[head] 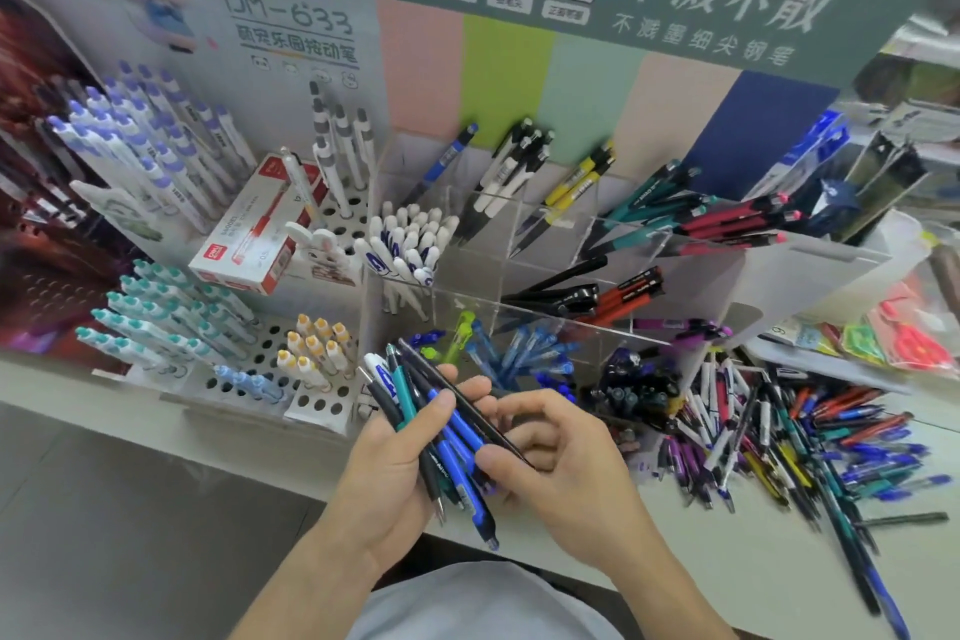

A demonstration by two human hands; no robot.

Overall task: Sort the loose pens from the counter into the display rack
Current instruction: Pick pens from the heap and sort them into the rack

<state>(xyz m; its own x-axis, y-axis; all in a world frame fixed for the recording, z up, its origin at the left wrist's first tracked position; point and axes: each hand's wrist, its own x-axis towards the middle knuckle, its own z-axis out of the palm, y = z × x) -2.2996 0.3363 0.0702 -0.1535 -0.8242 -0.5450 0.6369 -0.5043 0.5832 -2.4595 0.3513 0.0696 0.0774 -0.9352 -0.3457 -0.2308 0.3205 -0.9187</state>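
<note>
Several pens point(436, 437) fan in the gripping left hand point(395, 473); the right hand point(550, 452) pinching one should pull it straight out.

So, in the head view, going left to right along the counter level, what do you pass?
teal-capped pens in the perforated stand → yellow-capped pens → left hand gripping a bundle of pens → right hand pinching one dark pen of it → loose pile of pens on the counter.

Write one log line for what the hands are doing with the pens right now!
left hand: holds pen bundle | right hand: pinches black pen | loose pens: on counter | rack: partly filled
</note>
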